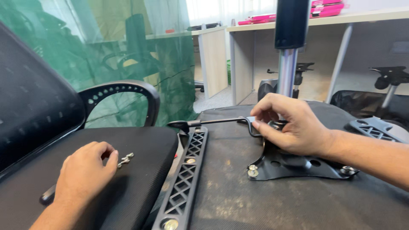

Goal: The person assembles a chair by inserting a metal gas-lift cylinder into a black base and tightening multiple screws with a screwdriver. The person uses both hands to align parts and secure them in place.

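An office chair seat lies upside down in front of me, its dark underside (238,187) facing up. My right hand (289,125) rests on the black metal mechanism plate (294,166) bolted to it, fingers closed around the base of the chrome gas column (286,72) and the thin black lever (213,122). A bolt (253,171) sits at the plate's near corner. My left hand (85,172) lies on a second black mesh cushion (140,170) at left, fingertips touching small silver screws (125,159).
A black lattice armrest bracket (185,179) with bolts runs along the seat's left edge. A chair armrest loop (123,91) and mesh backrest (34,106) stand at left. Green netting, white desks and other chair bases fill the background.
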